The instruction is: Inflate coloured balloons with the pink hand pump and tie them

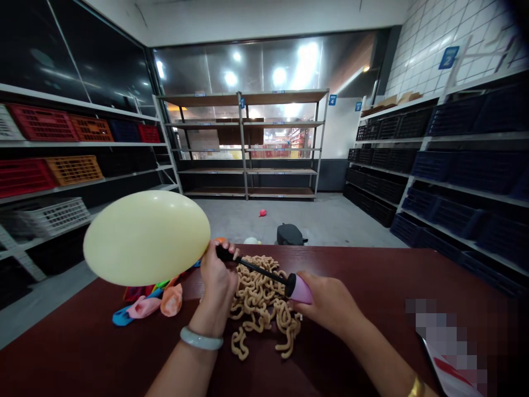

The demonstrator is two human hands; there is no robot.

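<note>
A large pale yellow balloon (pixel 149 237), blown up, sits just left of my left hand (pixel 219 270). That hand is closed around the black end of a hand-held balloon pump (pixel 264 271), close to the balloon's neck, which the fingers hide. My right hand (pixel 326 300) is wrapped round the pump's purple barrel. Between them the black rod is drawn out, slanting down to the right. Beneath the pump lies a heap of tan, curly, worm-like pieces (pixel 252 292) on the dark red table (pixel 351 353). Limp coloured balloons (pixel 144 306) lie under the blown-up one.
A flat item (pixel 450 366), partly pixelated, lies at the table's right side. On the floor beyond are a dark grey bag-like object (pixel 290 234) and a small pink thing (pixel 263 213). Racks with crates (pixel 43 122) line both sides; a shelf unit (pixel 243 146) stands behind.
</note>
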